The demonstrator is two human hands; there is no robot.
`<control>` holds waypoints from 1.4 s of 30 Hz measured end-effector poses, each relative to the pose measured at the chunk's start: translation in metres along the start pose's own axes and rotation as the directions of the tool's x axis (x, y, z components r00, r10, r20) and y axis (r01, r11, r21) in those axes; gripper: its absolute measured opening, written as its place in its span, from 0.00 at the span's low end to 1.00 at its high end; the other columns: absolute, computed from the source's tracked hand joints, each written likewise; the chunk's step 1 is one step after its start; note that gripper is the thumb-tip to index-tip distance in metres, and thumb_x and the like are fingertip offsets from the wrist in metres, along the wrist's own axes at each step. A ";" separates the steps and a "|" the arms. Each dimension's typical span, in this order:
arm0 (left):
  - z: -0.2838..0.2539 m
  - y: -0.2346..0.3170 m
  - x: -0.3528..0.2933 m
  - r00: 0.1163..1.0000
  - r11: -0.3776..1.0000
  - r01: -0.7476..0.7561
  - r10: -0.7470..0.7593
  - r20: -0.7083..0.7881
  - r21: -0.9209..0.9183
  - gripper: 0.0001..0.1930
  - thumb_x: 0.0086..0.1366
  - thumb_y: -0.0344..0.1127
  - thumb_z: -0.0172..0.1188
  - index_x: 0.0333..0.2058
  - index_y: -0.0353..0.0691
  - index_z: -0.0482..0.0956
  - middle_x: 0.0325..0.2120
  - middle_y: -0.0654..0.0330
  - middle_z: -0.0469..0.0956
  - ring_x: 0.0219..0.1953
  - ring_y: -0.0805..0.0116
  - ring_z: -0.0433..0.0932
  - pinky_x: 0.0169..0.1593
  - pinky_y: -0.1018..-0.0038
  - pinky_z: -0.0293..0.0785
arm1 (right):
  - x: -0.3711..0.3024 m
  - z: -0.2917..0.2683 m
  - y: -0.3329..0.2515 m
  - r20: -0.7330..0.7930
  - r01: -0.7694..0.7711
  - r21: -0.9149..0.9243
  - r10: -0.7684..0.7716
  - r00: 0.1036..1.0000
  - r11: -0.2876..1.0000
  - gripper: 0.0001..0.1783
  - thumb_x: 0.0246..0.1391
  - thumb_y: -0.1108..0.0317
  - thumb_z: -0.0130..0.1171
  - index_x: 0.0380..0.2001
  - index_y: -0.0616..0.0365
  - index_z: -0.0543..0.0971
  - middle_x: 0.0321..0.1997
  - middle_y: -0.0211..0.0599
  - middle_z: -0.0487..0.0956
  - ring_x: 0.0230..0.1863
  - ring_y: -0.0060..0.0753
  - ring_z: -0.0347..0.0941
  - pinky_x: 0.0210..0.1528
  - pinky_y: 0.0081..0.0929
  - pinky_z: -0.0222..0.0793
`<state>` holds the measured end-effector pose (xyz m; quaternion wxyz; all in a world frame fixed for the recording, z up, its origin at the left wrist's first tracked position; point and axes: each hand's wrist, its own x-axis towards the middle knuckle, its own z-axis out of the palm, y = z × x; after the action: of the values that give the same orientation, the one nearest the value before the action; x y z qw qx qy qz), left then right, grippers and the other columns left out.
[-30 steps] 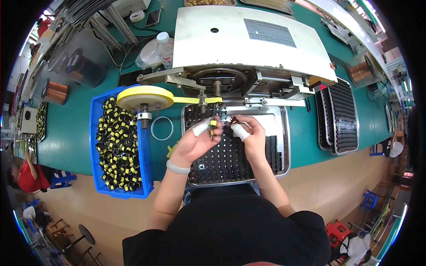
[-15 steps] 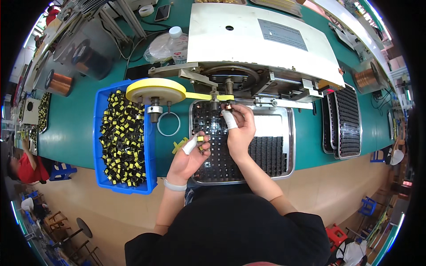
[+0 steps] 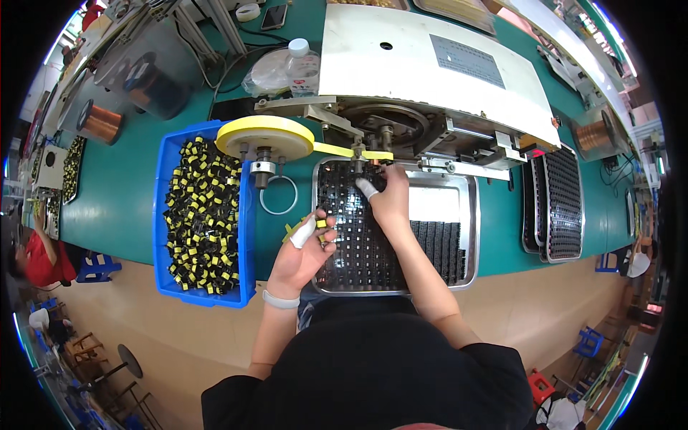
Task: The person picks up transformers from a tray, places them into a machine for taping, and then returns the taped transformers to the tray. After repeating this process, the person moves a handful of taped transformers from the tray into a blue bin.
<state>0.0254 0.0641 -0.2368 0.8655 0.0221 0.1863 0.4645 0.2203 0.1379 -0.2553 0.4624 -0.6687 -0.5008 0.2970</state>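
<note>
My left hand (image 3: 295, 259) is raised by the near left part of the metal tray (image 3: 469, 266), its fingers curled around small black coil bobbins wrapped in yellow tape (image 3: 321, 223). A white covering wraps its thumb. At the tray's far side, just below the winding machine's tape head (image 3: 360, 159), my right hand (image 3: 390, 201) has its fingers bent down among the black bobbins (image 3: 351, 236). Its thumb is wrapped in white too; whatever sits at its fingertips is hidden. From the yellow tape roll (image 3: 266, 127) a strip runs across to the head.
Left of the tray stands a blue bin (image 3: 247, 276) heaped with yellow-taped bobbins. A white ring (image 3: 278, 195) lies between them. Stacked black trays (image 3: 562, 204) are at right; a bottle (image 3: 302, 68) stands behind the tape roll. Another person (image 3: 43, 258) sits far left.
My right hand has dropped from the tape head to the bobbins in the tray. The left stays nearly in place, still holding taped bobbins. The whole view has shifted slightly.
</note>
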 end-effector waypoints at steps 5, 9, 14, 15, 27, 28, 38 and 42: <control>0.003 0.001 0.010 1.000 0.999 -0.022 0.022 -0.011 0.024 0.12 0.72 0.38 0.48 0.48 0.39 0.71 0.41 0.61 0.71 0.39 0.70 0.67 0.44 0.75 0.67 | -0.007 0.001 0.003 0.144 0.256 -0.400 -0.215 0.966 0.880 0.19 0.41 0.69 0.71 0.39 0.59 0.80 0.43 0.46 0.73 0.49 0.54 0.66 0.51 0.42 0.67; 0.008 0.003 0.028 1.000 0.999 0.002 -0.002 0.022 0.037 0.16 0.71 0.38 0.49 0.52 0.37 0.71 0.44 0.61 0.73 0.41 0.69 0.70 0.46 0.73 0.68 | -0.005 0.002 0.006 0.154 0.354 -0.460 -0.319 0.935 0.814 0.19 0.40 0.71 0.70 0.39 0.60 0.80 0.40 0.45 0.73 0.46 0.51 0.68 0.48 0.42 0.68; 0.022 0.005 0.060 0.999 0.983 -0.038 0.037 0.011 0.181 0.18 0.70 0.39 0.49 0.55 0.36 0.70 0.50 0.60 0.74 0.47 0.68 0.72 0.48 0.73 0.69 | -0.006 -0.021 -0.004 0.216 0.098 -0.111 -0.072 0.974 0.989 0.14 0.46 0.78 0.64 0.39 0.65 0.77 0.36 0.40 0.76 0.34 0.34 0.74 0.39 0.30 0.70; 0.026 0.003 0.068 0.998 0.976 -0.052 0.058 -0.020 0.211 0.17 0.71 0.39 0.48 0.53 0.36 0.71 0.49 0.60 0.75 0.46 0.69 0.73 0.47 0.73 0.69 | -0.007 -0.027 -0.004 0.261 -0.107 0.038 0.094 0.961 0.993 0.14 0.48 0.81 0.61 0.41 0.65 0.76 0.35 0.38 0.77 0.31 0.29 0.75 0.36 0.25 0.70; 0.029 -0.012 0.098 0.974 0.978 0.189 -0.199 0.110 0.091 0.18 0.70 0.38 0.52 0.54 0.35 0.69 0.40 0.62 0.73 0.34 0.74 0.68 0.34 0.79 0.65 | -0.027 -0.075 -0.003 0.365 -0.428 0.703 0.228 0.903 0.568 0.12 0.61 0.76 0.50 0.47 0.66 0.72 0.43 0.44 0.79 0.43 0.35 0.79 0.47 0.22 0.74; 0.028 -0.013 0.090 0.974 0.976 0.203 -0.210 0.086 0.083 0.18 0.70 0.38 0.51 0.53 0.35 0.68 0.39 0.62 0.72 0.35 0.74 0.67 0.35 0.78 0.65 | -0.026 -0.075 -0.002 0.363 -0.427 0.703 0.230 0.903 0.568 0.12 0.61 0.76 0.50 0.47 0.66 0.72 0.43 0.44 0.79 0.43 0.35 0.79 0.47 0.22 0.74; 0.007 -0.001 0.029 0.999 0.998 0.033 -0.032 0.026 -0.051 0.16 0.71 0.39 0.48 0.54 0.38 0.67 0.41 0.61 0.69 0.37 0.71 0.66 0.37 0.76 0.65 | -0.017 -0.029 -0.040 0.145 -0.182 0.686 0.114 0.983 0.705 0.09 0.59 0.78 0.53 0.43 0.67 0.72 0.42 0.44 0.80 0.45 0.37 0.79 0.52 0.26 0.71; 0.002 0.000 0.023 1.000 0.999 0.002 -0.002 -0.017 -0.038 0.16 0.71 0.39 0.49 0.53 0.38 0.67 0.41 0.61 0.70 0.37 0.70 0.67 0.37 0.75 0.66 | -0.021 -0.018 -0.035 0.107 -0.160 0.693 0.118 0.987 0.703 0.09 0.58 0.80 0.55 0.42 0.68 0.72 0.42 0.45 0.81 0.46 0.33 0.79 0.52 0.24 0.72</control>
<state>0.0372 0.0830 -0.2421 0.8647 0.0015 0.1845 0.4672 0.2156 0.1150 -0.2174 0.6433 -0.4716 -0.3118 0.5163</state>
